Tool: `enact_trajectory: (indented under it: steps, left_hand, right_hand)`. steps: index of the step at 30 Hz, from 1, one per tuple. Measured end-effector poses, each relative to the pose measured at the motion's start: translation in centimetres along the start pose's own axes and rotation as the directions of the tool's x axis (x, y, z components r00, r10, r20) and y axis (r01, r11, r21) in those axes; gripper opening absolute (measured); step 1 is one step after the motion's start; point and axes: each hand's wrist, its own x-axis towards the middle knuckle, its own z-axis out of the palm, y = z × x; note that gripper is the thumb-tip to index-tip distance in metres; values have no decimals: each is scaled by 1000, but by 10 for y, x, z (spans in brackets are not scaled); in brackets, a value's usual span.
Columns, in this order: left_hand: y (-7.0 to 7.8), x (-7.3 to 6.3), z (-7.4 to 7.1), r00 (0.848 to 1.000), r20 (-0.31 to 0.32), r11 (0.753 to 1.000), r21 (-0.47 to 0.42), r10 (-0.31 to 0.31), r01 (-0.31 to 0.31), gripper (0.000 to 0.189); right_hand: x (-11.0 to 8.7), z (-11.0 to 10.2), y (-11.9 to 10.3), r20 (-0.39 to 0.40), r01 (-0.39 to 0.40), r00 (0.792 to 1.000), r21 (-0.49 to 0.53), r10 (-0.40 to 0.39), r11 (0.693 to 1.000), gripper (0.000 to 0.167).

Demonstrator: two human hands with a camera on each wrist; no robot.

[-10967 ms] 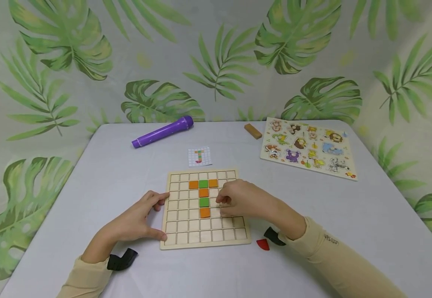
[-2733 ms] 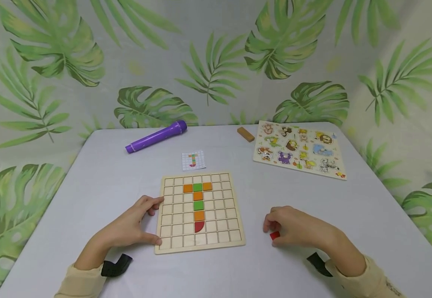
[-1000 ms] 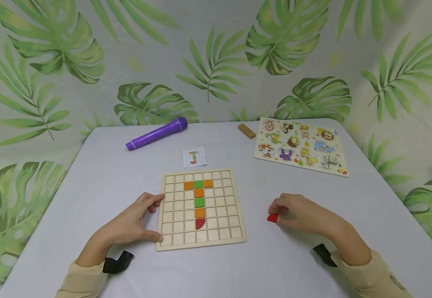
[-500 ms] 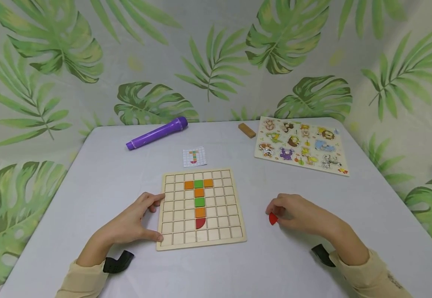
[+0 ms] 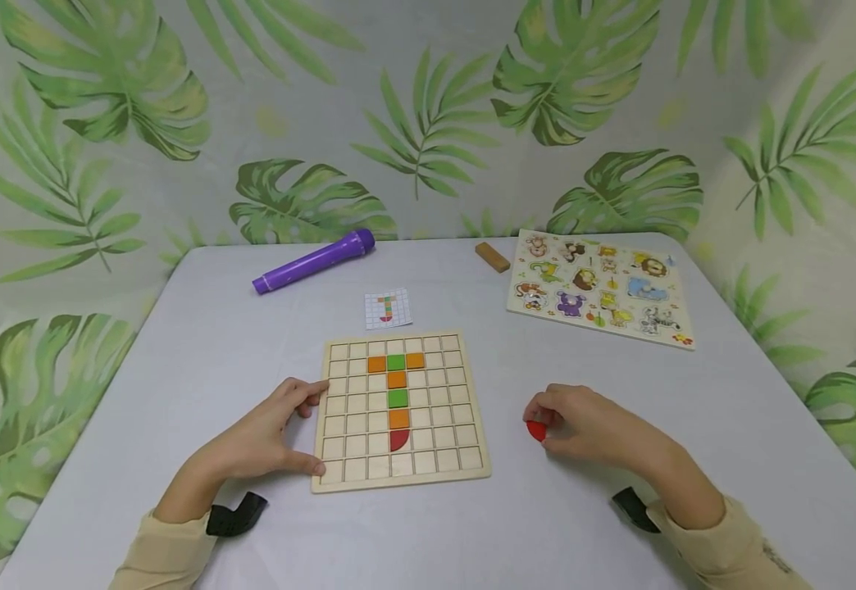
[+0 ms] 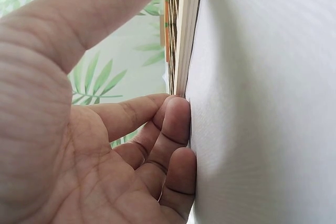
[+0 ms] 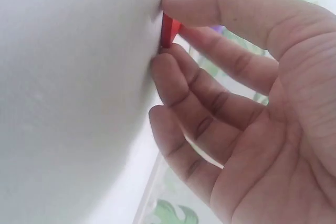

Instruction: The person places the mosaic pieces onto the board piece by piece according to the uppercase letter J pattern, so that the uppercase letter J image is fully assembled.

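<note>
My left hand (image 5: pixel 261 438) rests at the left side of a wooden grid board (image 5: pixel 443 418), thumb and index fingertips touching its edge. In the left wrist view, fingers (image 6: pixel 181 121) lie against the board's edge (image 6: pixel 188 35), the others loosely bent. On the board, orange and green square tiles (image 5: pixel 398 398) form a T, with a red quarter-circle tile (image 5: pixel 398 440) below the stem. To the board's right, my right hand (image 5: pixel 586 422) pinches another red quarter-circle tile (image 5: pixel 536 431) between thumb and fingers, at the tabletop. The right wrist view shows this tile (image 7: pixel 168 29) edge-on, partly hidden by fingers.
Behind the board lies a small paper card (image 5: pixel 389 309) printed with a coloured tile pattern. Farther back are a purple microphone (image 5: pixel 313 262), a brown wooden block (image 5: pixel 492 257) and an animal puzzle board (image 5: pixel 598 291). A leaf-print cloth (image 5: pixel 428 123) hangs behind the table.
One red quarter-circle tile has come onto the board below the stem since the oldest frame. Over the last second, the tile in my right hand has turned between the fingers. My left hand stays put.
</note>
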Motion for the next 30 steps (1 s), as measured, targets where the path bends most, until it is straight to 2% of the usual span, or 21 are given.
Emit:
enact_trajectory:
  steps: [6,11,16,23,30]
  left_hand:
    - [0,1,0,1000,0,1000,5,-1,1,112]
    - [1,0,-1,1000,6,1000,-2,-7,7,113]
    - [1,0,-1,1000,7,1000,-5,-6,6,112]
    - [0,0,-1,1000,13,1000,-10,-4,4,113]
    - [1,0,-1,1000,12,1000,-14,2,-2,112]
  right_hand:
    - [7,2,-4,-7,36,999,-29,-36,999,26]
    - [20,3,-14,-7,110,994,-41,-110,993,22]
    - [36,2,-32,21,157,987,-22,-156,987,20]
    - [63,8,-60,80,184,980,11,-184,983,21]
    - [88,21,-84,108,280,954,-6,-278,960,20]
